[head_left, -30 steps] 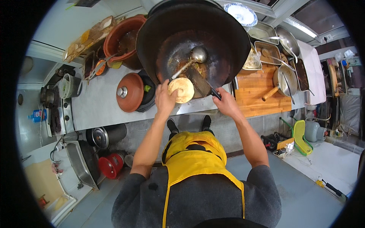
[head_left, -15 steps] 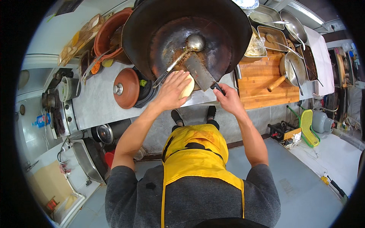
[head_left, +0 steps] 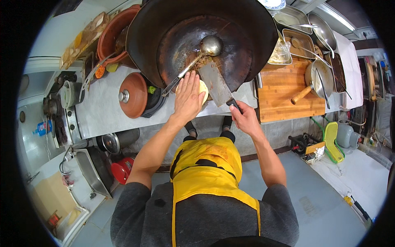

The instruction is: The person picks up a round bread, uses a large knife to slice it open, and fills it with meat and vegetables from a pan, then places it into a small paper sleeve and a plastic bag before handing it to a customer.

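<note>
Steel shows broad and smeared on the blade of the cleaver, which slants up and leftward from the person's right hand. That hand is curled round the black handle in a closed grip. The left hand is flat, its straight fingers close together, laid over a round flat bread. Only the bread's pale edge peeks out beside the thumb, on the side nearer the blade. The blade's near edge comes close to that rim; whether they touch cannot be told, and what lies under the bread is hidden.

To handle this well, the person would likely want light, even pressure from the left palm, so the bread neither slides nor gets squashed. The thumb looks like the part most at risk, so tucking it back from the blade seems wise. A firm right grip with a level blade should give a cleaner, steadier stroke.

Beyond the fingertips, a ladle leans across, its handle ending just left of the left hand's fingers, with some scraps between it and the cleaver. Left of the left hand sits a lidded clay pot; right of the right hand lies a wooden board.
</note>
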`<state>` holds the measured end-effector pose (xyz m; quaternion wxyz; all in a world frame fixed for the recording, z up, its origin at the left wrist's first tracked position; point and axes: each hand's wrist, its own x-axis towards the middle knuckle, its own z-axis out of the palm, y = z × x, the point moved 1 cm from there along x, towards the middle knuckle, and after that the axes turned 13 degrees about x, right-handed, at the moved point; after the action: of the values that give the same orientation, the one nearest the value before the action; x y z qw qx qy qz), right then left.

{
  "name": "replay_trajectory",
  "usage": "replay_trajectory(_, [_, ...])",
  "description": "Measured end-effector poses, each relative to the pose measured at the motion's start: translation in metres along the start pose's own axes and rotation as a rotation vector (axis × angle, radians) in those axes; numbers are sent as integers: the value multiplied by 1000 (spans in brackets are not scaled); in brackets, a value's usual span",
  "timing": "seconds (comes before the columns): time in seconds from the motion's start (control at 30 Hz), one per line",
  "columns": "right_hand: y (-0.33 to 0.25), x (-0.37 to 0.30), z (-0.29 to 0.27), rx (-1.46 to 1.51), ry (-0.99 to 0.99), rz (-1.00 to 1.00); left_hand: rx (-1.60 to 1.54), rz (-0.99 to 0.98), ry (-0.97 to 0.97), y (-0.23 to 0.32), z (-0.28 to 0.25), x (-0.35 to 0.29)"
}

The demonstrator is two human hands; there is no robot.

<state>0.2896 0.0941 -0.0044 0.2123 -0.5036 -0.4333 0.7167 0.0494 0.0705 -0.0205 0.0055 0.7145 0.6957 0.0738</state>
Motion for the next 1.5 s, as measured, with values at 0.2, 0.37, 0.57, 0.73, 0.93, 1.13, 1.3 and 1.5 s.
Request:
replay_trajectory(0.2, [10, -29, -9, -83, -8, -46, 2, -1, -42, -2, 1, 0])
replay_trajectory(0.37, [9, 2, 18, -92, 37, -129, 9, 9, -56, 0, -2, 2])
replay_trajectory(0.57, [31, -18, 25, -70, 84, -116, -8, -45, -52, 0, 1, 0])
replay_trajectory(0.73, [47, -20, 35, 25, 95, -87, -22, -19, -40, -2, 0, 0])
replay_trajectory(0.93, [53, -14, 48, 118, 79, -151, -43, -28, -64, -2, 1, 1])
replay_trajectory(1.13, [60, -14, 68, 225, 93, -93, -18, -19, -35, 0, 1, 1])
replay_trajectory(1.3, [75, -23, 73, 272, 87, -78, -40, -33, -53, 0, 1, -1])
replay_trajectory(1.5, [83, -8, 102, 293, 181, -157, -76, -48, -17, 1, 5, 2])
